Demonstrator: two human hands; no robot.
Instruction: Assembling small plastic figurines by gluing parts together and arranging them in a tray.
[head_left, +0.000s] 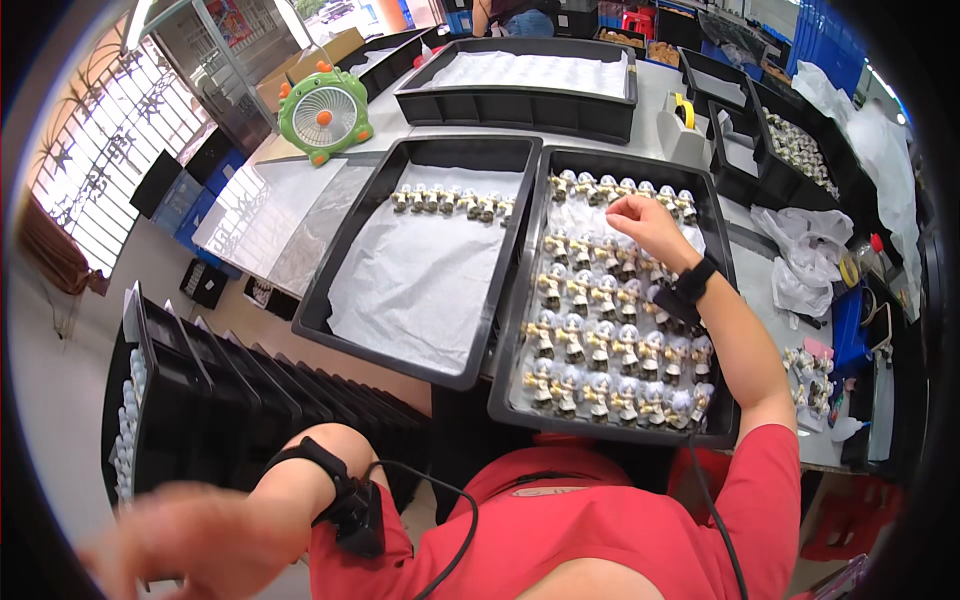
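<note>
My right hand (648, 228) is over the far part of the right black tray (612, 425), its fingers drawn together in a pinch. Whatever is between the fingertips, if anything, is hidden. Several rows of small painted figurines (598, 345) with pale heads, yellow bits and dark bases stand in this tray. A bare strip of white lining shows by my fingertips. In the left black tray (400, 365), lined with white sheet, a single row of similar figurines (455, 200) stands near the far end. My left hand (200, 540) is low at the left, away from both trays and smeared by motion.
A green animal-shaped fan (323, 115) stands beyond the left tray. Another lined black tray (520, 112) sits at the back, near a yellow tape roll (684, 110). Stacked black trays (240, 390) rise at my left. Plastic bags (800, 255) lie at the right.
</note>
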